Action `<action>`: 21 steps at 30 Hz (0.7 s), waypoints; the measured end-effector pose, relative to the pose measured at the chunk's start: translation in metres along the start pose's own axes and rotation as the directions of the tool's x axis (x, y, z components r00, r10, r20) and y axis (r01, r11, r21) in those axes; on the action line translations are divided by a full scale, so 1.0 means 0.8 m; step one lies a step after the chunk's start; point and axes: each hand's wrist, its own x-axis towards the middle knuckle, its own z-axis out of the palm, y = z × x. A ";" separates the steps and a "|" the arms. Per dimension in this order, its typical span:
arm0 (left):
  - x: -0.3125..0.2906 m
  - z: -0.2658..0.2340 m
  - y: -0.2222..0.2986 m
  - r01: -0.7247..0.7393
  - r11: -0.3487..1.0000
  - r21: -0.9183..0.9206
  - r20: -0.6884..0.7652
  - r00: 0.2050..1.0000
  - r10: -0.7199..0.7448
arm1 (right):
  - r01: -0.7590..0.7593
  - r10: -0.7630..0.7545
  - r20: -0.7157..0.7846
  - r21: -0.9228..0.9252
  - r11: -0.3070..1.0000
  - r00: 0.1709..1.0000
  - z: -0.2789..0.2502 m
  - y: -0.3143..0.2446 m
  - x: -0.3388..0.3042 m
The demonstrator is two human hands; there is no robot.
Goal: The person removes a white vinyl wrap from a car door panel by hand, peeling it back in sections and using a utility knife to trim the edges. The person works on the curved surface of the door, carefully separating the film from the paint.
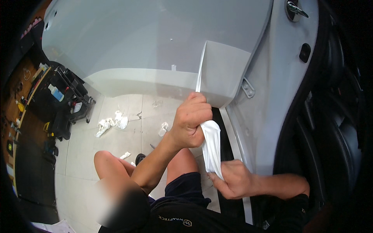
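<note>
My left hand (190, 120) is closed in a fist around a gathered strip of thin, stretchy white film (212, 145). From that fist one taut edge of the film runs up to the pale grey car panel (163, 35), where a folded corner stands off the surface. My right hand (235, 179) grips the bunched lower end of the same film, nearer my body. Between the two fists the film hangs in long creases. Both sets of fingers are wrapped tight, so the film inside them is hidden.
At right are an open car doorway with dark seats (334, 128) and a chrome handle (297, 11). Crumpled white scraps (112, 123) lie on the tiled floor (83, 155). A black wheeled cart (72, 103) and a workbench with bottles stand at left.
</note>
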 end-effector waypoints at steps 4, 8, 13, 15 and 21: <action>-0.008 0.001 0.004 0.018 1.000 -0.024 0.001 1.000 -0.018 | 0.195 -0.202 -0.097 -0.077 0.978 0.975 -0.015 0.048 0.008; -0.009 0.007 0.009 0.014 0.999 -0.043 0.034 0.999 -0.013 | 0.004 0.226 -0.449 0.456 0.890 0.864 -0.018 0.093 0.012; -0.015 0.007 0.015 0.032 0.998 -0.063 0.048 0.998 -0.029 | 0.076 -0.464 -0.266 -0.799 0.597 0.845 -0.105 0.112 0.093; -0.018 0.009 0.012 0.029 0.999 -0.043 0.073 0.997 -0.026 | 0.201 -0.492 -0.024 -0.894 0.399 0.870 -0.120 0.098 0.128; -0.014 0.004 0.019 0.031 0.999 -0.041 0.100 0.995 -0.027 | 0.529 -0.435 0.375 -0.787 0.317 0.819 -0.133 0.130 0.215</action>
